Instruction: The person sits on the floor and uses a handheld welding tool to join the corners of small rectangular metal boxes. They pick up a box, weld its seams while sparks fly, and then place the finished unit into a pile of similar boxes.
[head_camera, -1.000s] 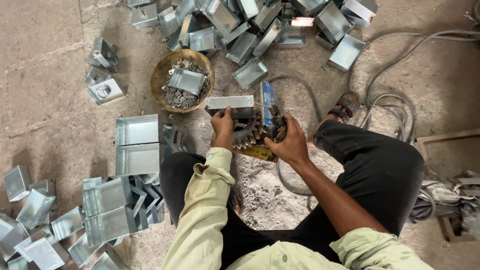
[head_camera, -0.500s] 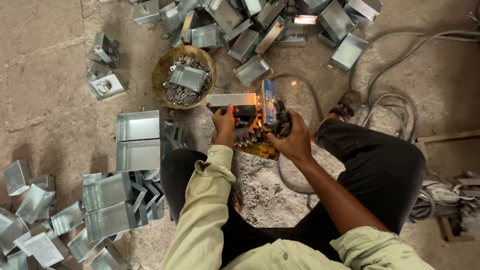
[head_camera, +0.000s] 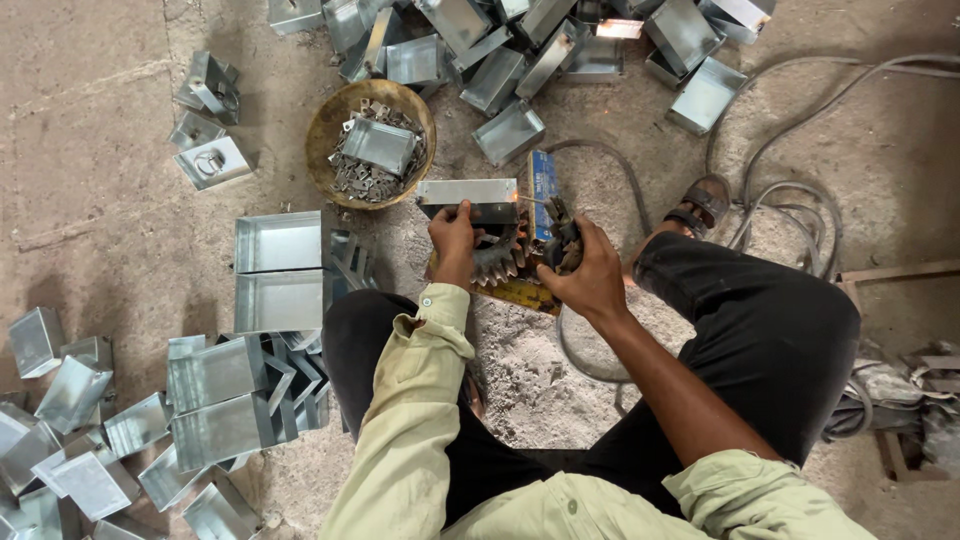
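Seated on a workshop floor, we steady a small galvanised sheet-metal box (head_camera: 470, 192) with our left hand (head_camera: 453, 240), fingers closed on its near edge, beside a bowl of metal clips (head_camera: 345, 120). A bright spark (head_camera: 517, 199) shows at the box's right end, where our right hand (head_camera: 590, 275) is wrapped around a dark welding holder (head_camera: 560, 238). We judge a spot weld underway; next calls for holding steady. The box is shiny, shallow, rectangular.

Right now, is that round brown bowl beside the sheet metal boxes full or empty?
Partly full: the round brown bowl holds a heap of small metal pieces, with a shallow grey metal tray lying on top.
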